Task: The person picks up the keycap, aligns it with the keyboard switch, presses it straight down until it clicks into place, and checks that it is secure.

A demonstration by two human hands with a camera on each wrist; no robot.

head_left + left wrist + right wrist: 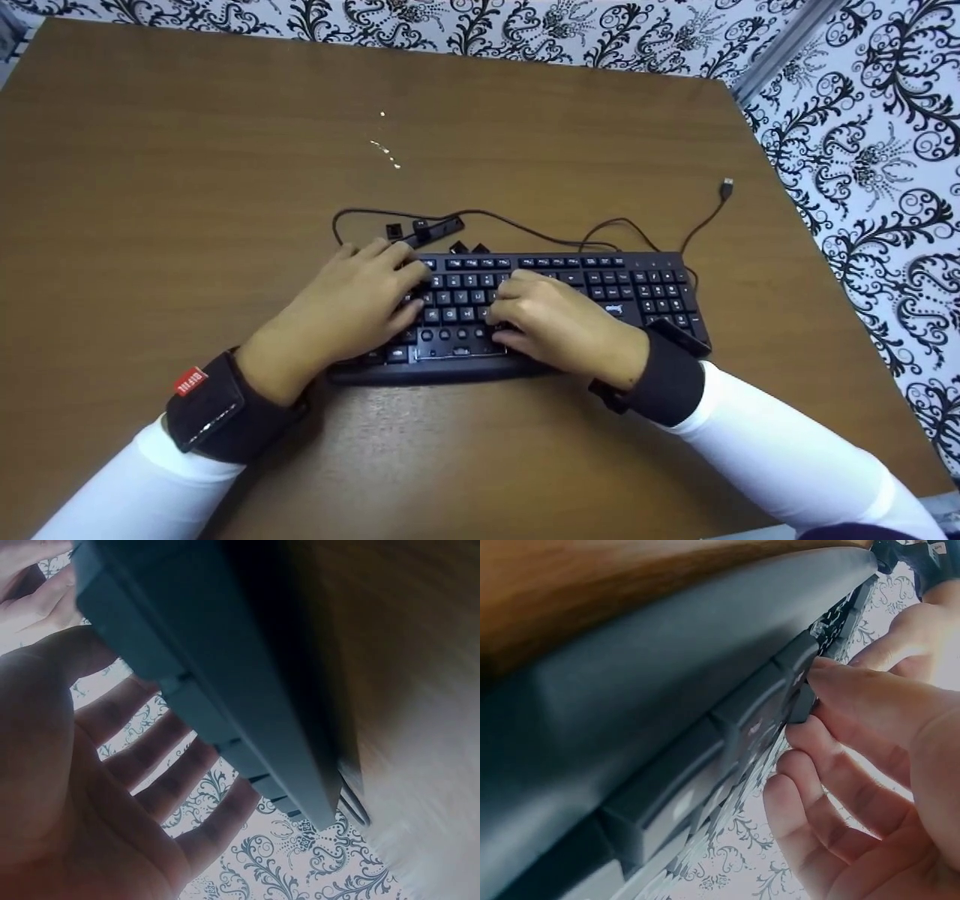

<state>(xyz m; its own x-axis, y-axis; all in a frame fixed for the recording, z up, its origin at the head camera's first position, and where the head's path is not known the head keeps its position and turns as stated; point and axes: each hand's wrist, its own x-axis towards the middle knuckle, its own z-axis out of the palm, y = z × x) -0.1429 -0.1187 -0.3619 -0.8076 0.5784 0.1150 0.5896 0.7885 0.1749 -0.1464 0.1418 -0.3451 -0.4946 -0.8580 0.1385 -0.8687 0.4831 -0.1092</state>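
Observation:
A black keyboard [450, 370] lies on the wooden table below both hands. Several keycaps are off its lower rows, leaving bare round key mounts. My left hand [360, 300] rests over the keyboard's left end, its spread fingers along the keys and the thumb at the edge. Farther right, my right hand [555, 319] has its fingers bent down to the keys. The right wrist view shows its thumb and index finger pinching a keycap [802, 705] beside the bare mounts. Behind the keyboard lie a loose spacebar [442, 230] and several small keycaps [394, 231].
The keyboard's cable [517, 225] loops behind it and ends in a USB plug [726, 187] at the right. Small white specks [386, 152] mark the table [187, 187]. Patterned black and white paper [877, 165] borders the table's far and right sides.

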